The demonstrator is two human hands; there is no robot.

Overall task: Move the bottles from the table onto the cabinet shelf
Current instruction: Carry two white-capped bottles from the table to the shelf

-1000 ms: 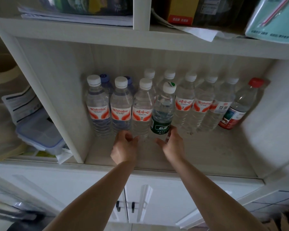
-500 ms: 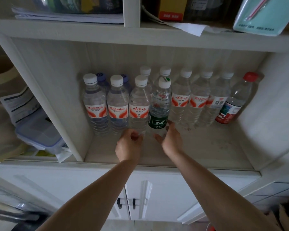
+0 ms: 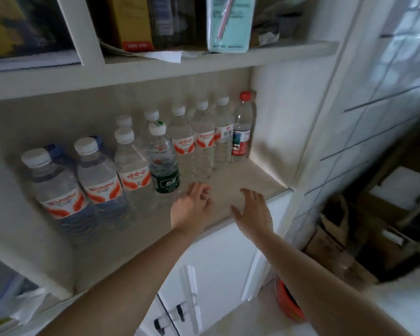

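A teal packet and yellow box sit overhead.

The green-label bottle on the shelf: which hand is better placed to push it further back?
Probably the left hand: it is empty and close beside the green-label bottle. The right hand, also empty, is farther off.

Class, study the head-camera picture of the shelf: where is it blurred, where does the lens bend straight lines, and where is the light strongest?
Head view: motion blur smears the right side, tiled wall and boxes; the shelf edge bows from wide-angle distortion; light is brightest on the cabinet's right inner wall, dimmer toward the left bottles; both hands are slightly soft.
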